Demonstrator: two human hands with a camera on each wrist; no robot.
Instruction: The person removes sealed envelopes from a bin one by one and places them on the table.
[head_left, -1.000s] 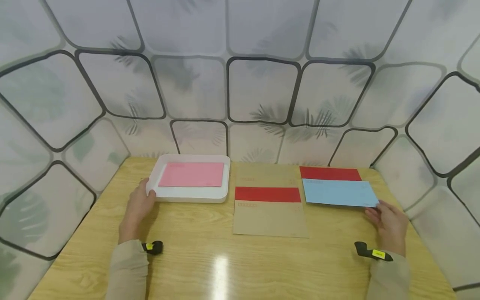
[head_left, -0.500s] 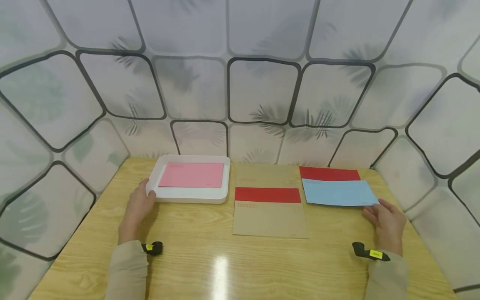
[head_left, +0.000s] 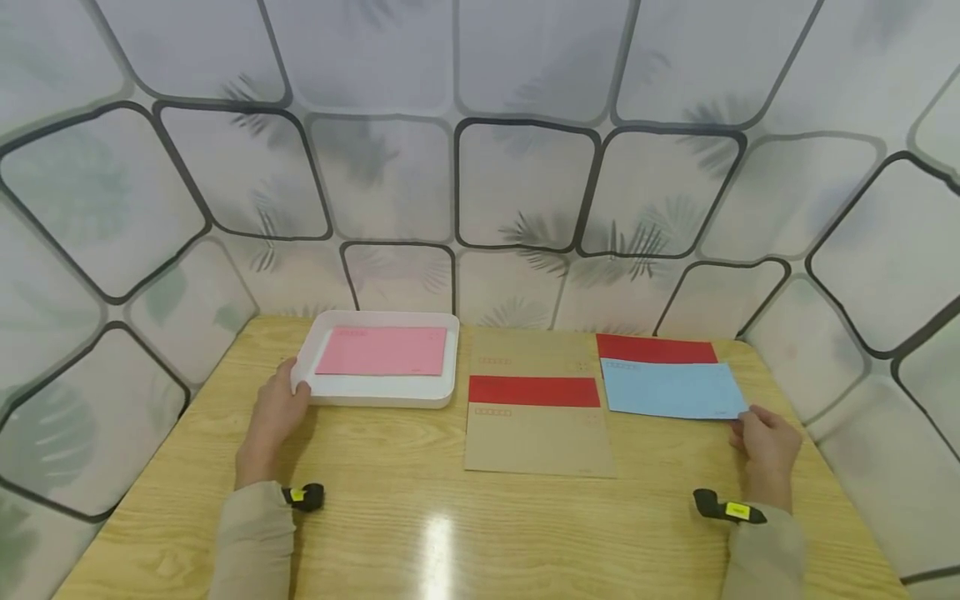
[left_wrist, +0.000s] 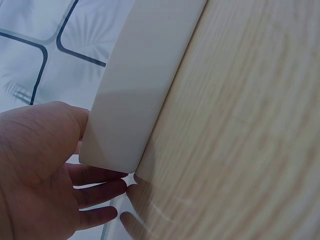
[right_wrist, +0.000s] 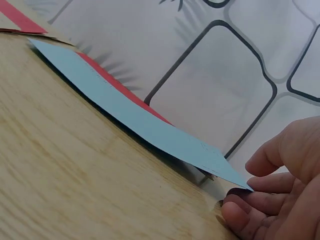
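In the head view my left hand point(head_left: 273, 417) grips the near left corner of a white tray point(head_left: 382, 392), which bears a pink envelope point(head_left: 381, 351). Seen from the left wrist, the thumb goes behind the tray's wall point(left_wrist: 135, 90) and the other fingers point(left_wrist: 100, 195) lie spread near its corner, low by the tabletop. My right hand point(head_left: 770, 446) holds a light blue envelope point(head_left: 671, 388) at its near right corner. That corner point(right_wrist: 240, 184) is raised and the envelope bows, with fingers below it and the thumb above. A red envelope point(head_left: 660, 347) lies partly hidden beneath.
Between tray and blue envelope, a red envelope point(head_left: 534, 391) shows as a strip among brown envelopes, one nearer point(head_left: 540, 442) and one farther point(head_left: 532, 350). All rest on a wooden table point(head_left: 375, 517). A patterned curtain-like wall point(head_left: 517, 183) rises behind the table and at both sides.
My right hand has shifted slightly left, and the blue envelope's near right corner has moved a little left with it. The left hand and tray stay put.
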